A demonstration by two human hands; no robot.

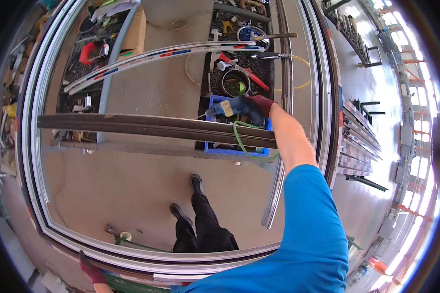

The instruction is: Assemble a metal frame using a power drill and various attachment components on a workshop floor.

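Observation:
My right hand [260, 104], in a dark red glove, grips a blue power drill [232, 107]. The drill is over a blue plastic bin [215, 145], beyond the dark crossbar [156, 126], with its thin bit pointing left. A green cord or hose [242, 141] loops down near the drill over the crossbar. At the lower left, my gloved left hand [90, 269] rests against the near edge of a large metal-profile frame [117, 254]. One finger of it lies stretched out; the others are partly hidden.
Two light strips [166, 51] lie across the frame's far part. Below are trays of hardware [88, 63], a round black container [235, 82], a red-handled tool [254, 78] and a hammer [274, 36]. A loose profile [277, 195] runs along the right. Profiles are stacked on a rack [359, 129].

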